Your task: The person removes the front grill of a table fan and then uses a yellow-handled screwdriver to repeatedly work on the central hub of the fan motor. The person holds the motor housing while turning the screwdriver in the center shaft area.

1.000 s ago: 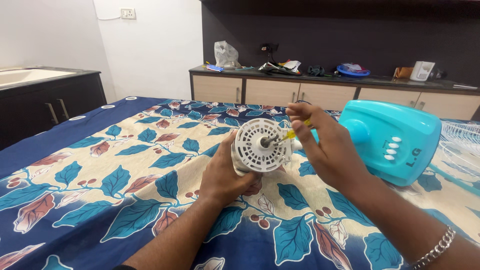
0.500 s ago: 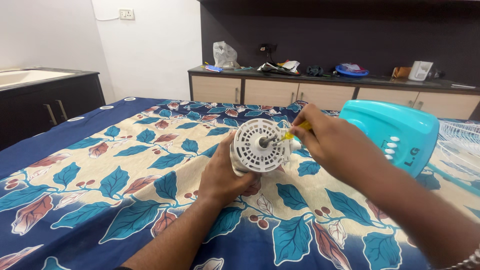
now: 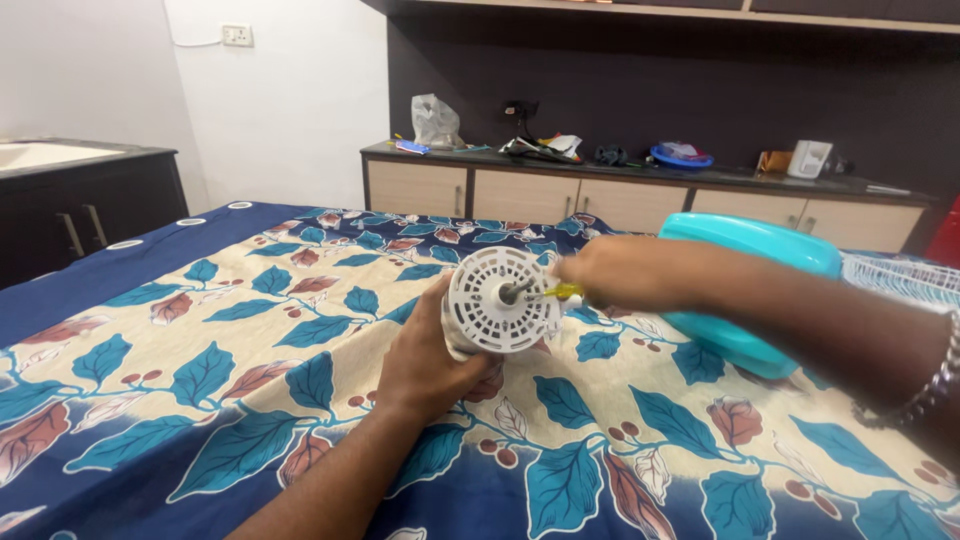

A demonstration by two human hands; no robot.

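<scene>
A crumpled clear plastic bag stands at the left end of the tabletop against the dark wall. A small white boxy package stands toward its right end. No screens or signs visible.

Bed, leaf-print sheet, navy border. Turquoise fan base lies near right edge; white wire grille at right edge.

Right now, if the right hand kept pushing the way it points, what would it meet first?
Probably the white fan motor: the right hand points left, its yellow-handled tool aimed at the housing's face, though depth is unclear.
</scene>
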